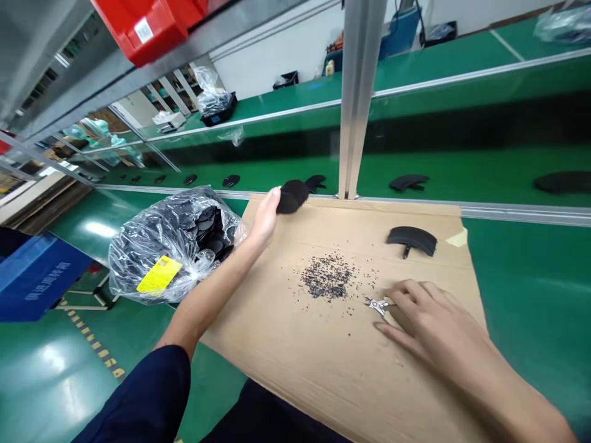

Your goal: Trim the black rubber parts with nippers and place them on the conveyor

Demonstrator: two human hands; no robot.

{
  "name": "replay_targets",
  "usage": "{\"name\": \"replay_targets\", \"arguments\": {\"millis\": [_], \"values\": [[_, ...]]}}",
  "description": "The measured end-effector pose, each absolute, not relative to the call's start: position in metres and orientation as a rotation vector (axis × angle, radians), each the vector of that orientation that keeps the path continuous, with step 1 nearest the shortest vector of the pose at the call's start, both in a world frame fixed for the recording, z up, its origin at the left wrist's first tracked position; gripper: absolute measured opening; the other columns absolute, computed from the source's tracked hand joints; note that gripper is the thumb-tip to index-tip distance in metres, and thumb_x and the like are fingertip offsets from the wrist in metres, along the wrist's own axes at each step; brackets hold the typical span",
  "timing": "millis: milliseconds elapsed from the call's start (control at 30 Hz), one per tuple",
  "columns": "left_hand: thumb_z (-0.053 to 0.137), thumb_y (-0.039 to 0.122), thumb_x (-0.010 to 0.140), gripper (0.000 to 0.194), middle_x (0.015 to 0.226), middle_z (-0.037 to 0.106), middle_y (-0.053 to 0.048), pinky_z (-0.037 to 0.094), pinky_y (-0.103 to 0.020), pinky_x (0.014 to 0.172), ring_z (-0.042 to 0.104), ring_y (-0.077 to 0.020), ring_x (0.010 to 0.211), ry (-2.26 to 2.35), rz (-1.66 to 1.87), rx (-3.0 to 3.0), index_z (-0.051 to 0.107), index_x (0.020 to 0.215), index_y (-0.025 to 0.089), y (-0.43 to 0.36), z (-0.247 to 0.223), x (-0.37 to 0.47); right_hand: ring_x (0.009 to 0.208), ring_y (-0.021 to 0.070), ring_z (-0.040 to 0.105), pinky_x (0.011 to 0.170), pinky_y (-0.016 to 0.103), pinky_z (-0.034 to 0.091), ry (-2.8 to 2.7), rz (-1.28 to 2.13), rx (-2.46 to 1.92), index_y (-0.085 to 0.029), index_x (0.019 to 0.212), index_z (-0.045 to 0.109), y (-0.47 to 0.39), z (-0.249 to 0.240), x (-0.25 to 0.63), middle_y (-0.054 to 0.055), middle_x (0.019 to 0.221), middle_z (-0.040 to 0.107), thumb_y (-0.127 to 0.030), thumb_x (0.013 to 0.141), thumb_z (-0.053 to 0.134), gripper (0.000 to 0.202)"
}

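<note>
My left hand (266,215) reaches to the far edge of the cardboard sheet (295,363), its fingers closed on a flat, rounded black plastic piece (292,197). Around the handles of small metal nippers (378,306) curl the fingers of my right hand (420,314), low over the cardboard. The nippers' jaws point left, toward a scatter of tiny black plastic bits (325,277). Beyond my right hand lies a curved black part (412,239) with a short stem. A clear plastic bag (152,240) with a yellow label holds many flat black pieces, left of my left forearm.
Behind the cardboard runs a green conveyor belt (484,166) with several black parts along it. An upright metal post (357,104) rises at the cardboard's far edge. A red bin (152,31) sits overhead at upper left. A blue box (37,277) is at far left.
</note>
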State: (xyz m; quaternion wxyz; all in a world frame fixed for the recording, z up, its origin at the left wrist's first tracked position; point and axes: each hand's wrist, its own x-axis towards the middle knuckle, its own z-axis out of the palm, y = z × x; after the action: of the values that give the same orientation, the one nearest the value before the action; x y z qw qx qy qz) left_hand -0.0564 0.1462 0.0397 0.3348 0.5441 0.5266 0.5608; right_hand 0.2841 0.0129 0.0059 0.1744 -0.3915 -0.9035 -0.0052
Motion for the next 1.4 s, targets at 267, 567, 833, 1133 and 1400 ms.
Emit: {"name": "replay_targets", "arguments": {"millis": [267, 567, 833, 1133, 1400], "values": [[0.068, 0.013, 0.079, 0.035, 0.129, 0.071, -0.012, 0.04, -0.044, 0.122, 0.059, -0.0297, 0.133, 1.772, 0.991, 1.938, 0.068, 0.113, 0.015, 0.256, 0.044, -0.09, 0.087, 0.0264, 0.06, 0.074, 0.038, 0.047, -2.481, 0.007, -1.169, -0.02, 0.096, 0.068, 0.011, 0.002, 0.278, 0.011, 0.097, 0.068, -0.055, 0.101, 0.047, 0.041], [0.063, 0.018, 0.082, 0.028, 0.123, 0.073, -0.012, 0.04, -0.044, 0.118, 0.062, -0.0292, 0.126, 1.801, 0.784, 1.969, 0.07, 0.109, 0.016, 0.29, 0.022, -0.063, 0.089, 0.0275, 0.062, 0.074, 0.041, 0.051, -2.503, 0.086, -1.253, -0.02, 0.096, 0.069, 0.004, 0.011, 0.28, 0.012, 0.1, 0.068, -0.05, 0.101, 0.05, 0.036], [0.075, 0.004, 0.059, 0.033, 0.096, 0.07, -0.007, 0.048, -0.042, 0.106, 0.065, -0.0253, 0.104, 1.694, 0.935, 1.771, 0.062, 0.086, 0.015, 0.284, 0.04, -0.034, 0.088, 0.0267, 0.063, 0.072, 0.039, 0.052, -2.473, 0.119, -1.252, -0.02, 0.094, 0.068, 0.005, 0.014, 0.278, 0.01, 0.096, 0.068, -0.042, 0.099, 0.057, 0.025], [0.084, 0.046, 0.069, 0.047, 0.081, 0.062, 0.003, 0.057, -0.026, 0.072, 0.064, -0.0118, 0.075, 1.324, 1.172, 1.494, 0.048, 0.082, 0.02, 0.151, 0.062, -0.011, 0.099, 0.0261, 0.068, 0.084, 0.043, 0.058, -2.004, 0.414, -1.169, -0.019, 0.116, 0.067, -0.002, 0.028, 0.263, 0.012, 0.106, 0.071, -0.04, 0.101, 0.054, 0.03], [0.082, 0.054, 0.077, 0.046, 0.09, 0.068, -0.002, 0.058, -0.028, 0.08, 0.071, -0.0145, 0.084, 0.786, 0.929, 1.442, 0.056, 0.094, 0.021, 0.02, 0.027, 0.045, 0.086, 0.0232, 0.07, 0.077, 0.037, 0.06, -1.581, 1.229, -1.152, -0.019, 0.1, 0.07, -0.006, 0.038, 0.249, 0.009, 0.096, 0.074, -0.059, 0.083, 0.072, 0.044]]}}
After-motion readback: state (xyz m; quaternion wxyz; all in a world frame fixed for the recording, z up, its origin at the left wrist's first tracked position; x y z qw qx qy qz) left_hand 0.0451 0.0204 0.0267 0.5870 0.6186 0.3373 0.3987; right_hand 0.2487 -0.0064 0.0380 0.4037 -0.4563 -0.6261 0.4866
